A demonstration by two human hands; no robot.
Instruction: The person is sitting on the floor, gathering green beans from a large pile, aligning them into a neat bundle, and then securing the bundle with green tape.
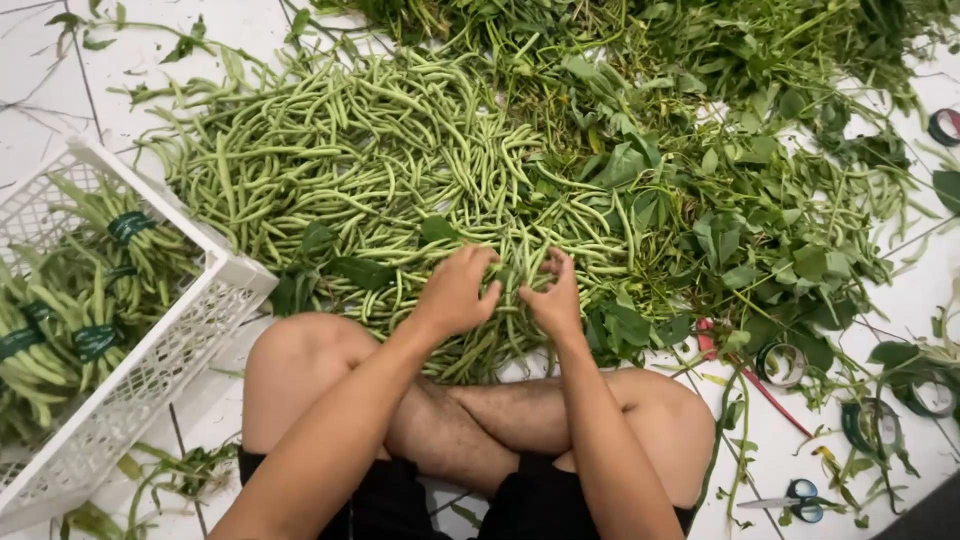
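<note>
head view:
left hand [455, 292]: I'm curling my fingers, half closed, gripping loose green beans [360, 160] at the pile's near edge.
right hand [552, 297]: I'm pinching beans, fingers bent.
crate [165, 365]: sitting left, holding banded bundles.

I am watching through one head-worn camera, looking steeply down and forward from close range. It is facing the white tiled floor [30, 90], taking in my crossed legs [480, 420] at the near edge, the pile of green beans [350, 150] farther out, a white crate [190, 330] at left and tape rolls [780, 362] at right.
</note>
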